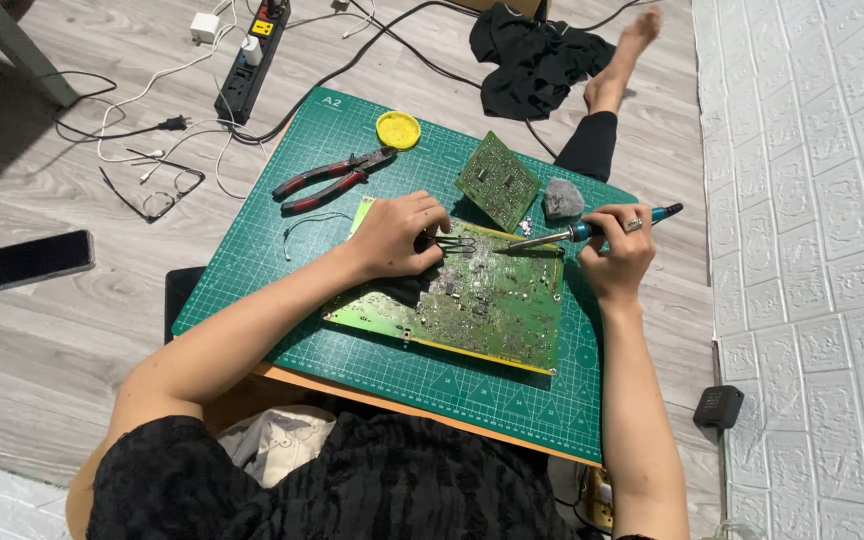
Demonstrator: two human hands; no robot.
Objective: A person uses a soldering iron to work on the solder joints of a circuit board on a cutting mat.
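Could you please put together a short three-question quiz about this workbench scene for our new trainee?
1. True or false: the right hand holds a soldering iron with its tip over the large circuit board.
2. What does the left hand hold against that board? A) red-handled pliers B) tweezers C) a phone
3. Which thing lies on the green cutting mat beside the yellow lid, away from both hands?

Key
1. True.
2. B, tweezers.
3. The red-handled pliers.
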